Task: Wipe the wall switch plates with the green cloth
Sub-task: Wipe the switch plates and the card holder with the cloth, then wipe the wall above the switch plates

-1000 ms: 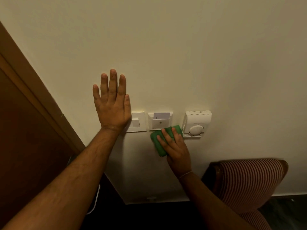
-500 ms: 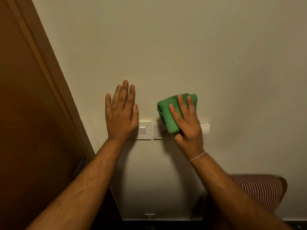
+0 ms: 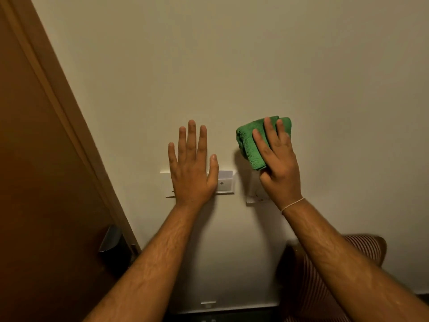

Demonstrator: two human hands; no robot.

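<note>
- We see the left hand spread flat against the wall, fingers wide, holding nothing.
- Its palm covers most of the left switch plate, of which only the left edge shows.
- Just right of that hand sits the key-card plate, with a white card standing in its top slot; the thumb side of the left hand overlaps its left edge.
- The right hand presses the folded green cloth to the wall, fingers laid over it and the thumb tucked beneath.
- The cloth lies above and between the key-card plate and the third white fitting, touching neither plate as far as we can tell.
- That third fitting is mostly hidden behind the right hand and wrist; it may be a dial unit, but we cannot make it out.
- A thin string band circles the right wrist.
- A brown door with a metal handle stands at the left.
- A striped chair sits low at the right.
</note>
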